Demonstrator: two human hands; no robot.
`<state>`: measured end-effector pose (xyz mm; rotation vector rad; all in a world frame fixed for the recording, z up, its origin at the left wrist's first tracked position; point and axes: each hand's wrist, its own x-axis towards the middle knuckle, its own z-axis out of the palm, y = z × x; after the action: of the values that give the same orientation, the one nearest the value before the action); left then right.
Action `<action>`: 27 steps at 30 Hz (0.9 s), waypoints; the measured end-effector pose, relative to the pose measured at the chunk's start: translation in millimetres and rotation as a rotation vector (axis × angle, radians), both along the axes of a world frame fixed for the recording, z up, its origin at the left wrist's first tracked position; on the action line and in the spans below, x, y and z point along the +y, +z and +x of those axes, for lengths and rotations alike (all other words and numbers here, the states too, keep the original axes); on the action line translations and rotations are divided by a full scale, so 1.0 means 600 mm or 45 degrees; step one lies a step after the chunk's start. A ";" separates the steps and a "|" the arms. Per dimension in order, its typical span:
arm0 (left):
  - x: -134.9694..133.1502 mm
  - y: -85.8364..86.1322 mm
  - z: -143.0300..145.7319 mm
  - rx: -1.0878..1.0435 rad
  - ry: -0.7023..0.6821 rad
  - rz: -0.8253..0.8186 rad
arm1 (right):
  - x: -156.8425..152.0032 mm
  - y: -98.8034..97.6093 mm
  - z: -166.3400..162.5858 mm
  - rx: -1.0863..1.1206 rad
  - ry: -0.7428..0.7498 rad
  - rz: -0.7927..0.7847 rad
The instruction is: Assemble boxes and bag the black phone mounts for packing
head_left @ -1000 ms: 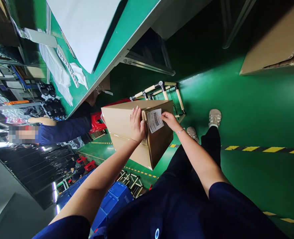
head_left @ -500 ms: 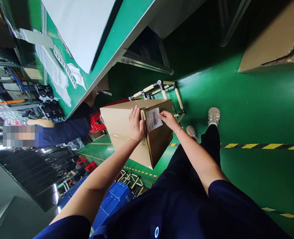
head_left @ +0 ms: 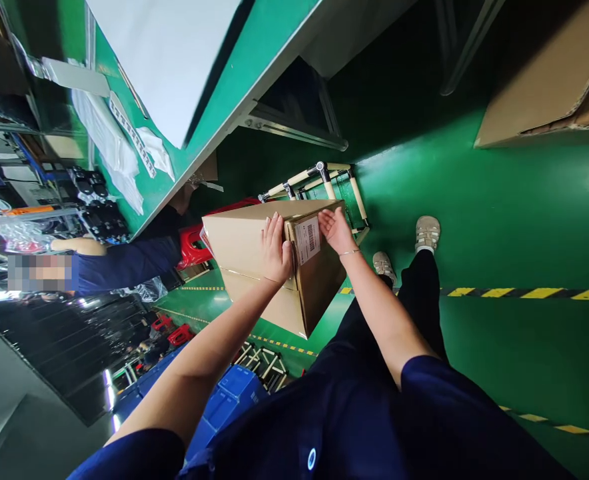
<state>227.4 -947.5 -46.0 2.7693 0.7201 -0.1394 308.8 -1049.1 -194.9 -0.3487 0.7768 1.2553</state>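
In front of me, a brown cardboard box (head_left: 254, 240) with taped seams sits by a cream-tubed frame. On its side facing me is a white barcode label (head_left: 308, 240). My left hand (head_left: 277, 252) lies flat on top of the box near the edge, fingers stretched out. Beside the label's far edge is my right hand (head_left: 336, 230), fingers extended and slightly bent against the box side, with nothing visible in it. A thin bracelet (head_left: 349, 253) circles my right wrist.
A green-topped workbench (head_left: 269, 47) with white sheets and bags stands along the upper left. The cream-tubed frame (head_left: 359, 197) reaches past the box. A co-worker (head_left: 129, 263) sits at left near a red stool (head_left: 192, 247). Another large carton (head_left: 534, 87) is at upper right.
My right hand has shifted from pinching at the label's edge to lying opened out beside it, so more of the label shows. My left hand stays on the box.
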 end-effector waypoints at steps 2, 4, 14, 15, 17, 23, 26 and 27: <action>0.000 0.000 0.000 -0.007 -0.003 0.004 | -0.011 0.002 -0.014 0.133 0.048 -0.004; -0.001 0.000 0.001 -0.013 -0.011 0.007 | -0.029 0.001 -0.029 0.170 0.192 0.044; -0.009 0.008 0.008 0.047 0.063 -0.016 | 0.020 0.019 0.037 -0.030 0.192 -0.299; -0.009 0.008 0.010 0.060 0.075 -0.027 | 0.020 0.021 0.049 -0.070 0.170 -0.409; -0.009 0.006 0.013 0.076 0.107 -0.061 | 0.012 0.035 0.074 -0.146 0.149 -0.543; -0.007 0.005 0.006 -0.123 0.179 -0.174 | 0.000 0.224 0.063 -0.738 0.166 -0.593; 0.000 -0.009 0.002 -0.387 0.213 -0.201 | 0.027 0.235 -0.022 -1.247 0.275 -0.684; 0.004 -0.013 0.006 -0.481 0.231 -0.202 | 0.036 0.208 -0.042 -1.431 0.351 -0.757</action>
<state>230.8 -945.0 -54.0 2.4615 0.8104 0.3390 283.7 -1027.2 -70.0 -1.5244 0.0862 0.8328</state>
